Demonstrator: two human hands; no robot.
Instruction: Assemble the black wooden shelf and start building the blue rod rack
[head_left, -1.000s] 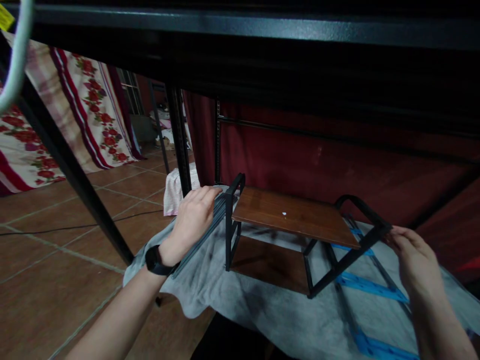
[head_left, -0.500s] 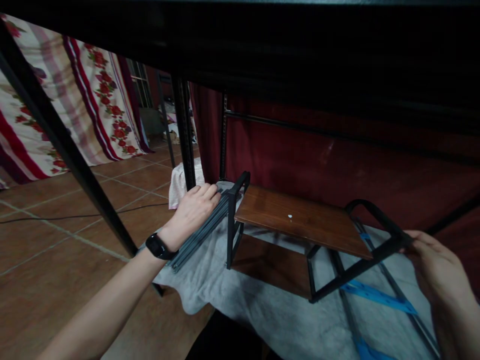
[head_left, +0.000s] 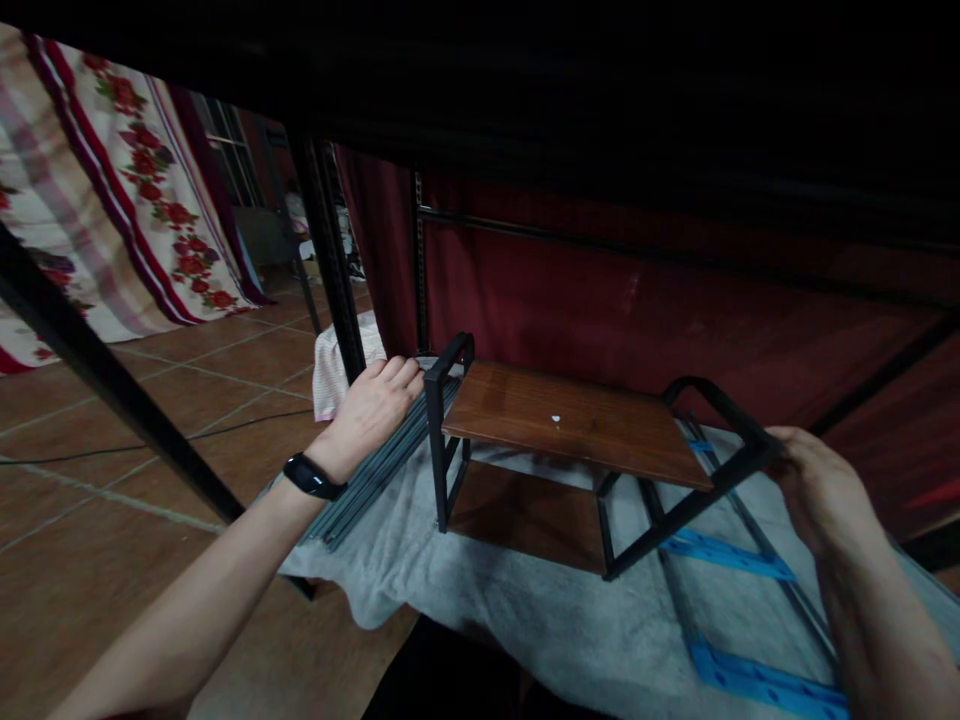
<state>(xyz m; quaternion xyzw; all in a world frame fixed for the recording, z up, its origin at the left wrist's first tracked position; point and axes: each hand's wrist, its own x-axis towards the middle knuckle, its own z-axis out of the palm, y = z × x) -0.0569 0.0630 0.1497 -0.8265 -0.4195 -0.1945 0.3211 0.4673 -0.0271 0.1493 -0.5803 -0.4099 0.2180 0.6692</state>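
A small two-tier shelf (head_left: 577, 420) with brown wooden boards and a black metal frame stands on a grey cloth. Its right side frame slants outward. My right hand (head_left: 821, 490) is closed on the upper outer corner of that side, with its fingertips hidden behind the metal. Beside the shelf's left side frame, my left hand (head_left: 379, 405), with a black wristband, hovers over or rests on a bundle of thin dark rods (head_left: 375, 480). Its fingers curl downward and their tips are out of sight, so I cannot tell what they touch.
Blue slotted strips (head_left: 735, 553) and dark bars lie on the grey cloth (head_left: 525, 630) at right. A black slanted post (head_left: 120, 390) stands at left, and a dark surface (head_left: 480, 90) hangs overhead. Behind is a dark red curtain (head_left: 540, 290). A cable (head_left: 247, 422) crosses the tiled floor.
The view has turned a little to the right, so everything sits further left. Both hands keep about the same places by the shelf, and more of the blue strips shows.
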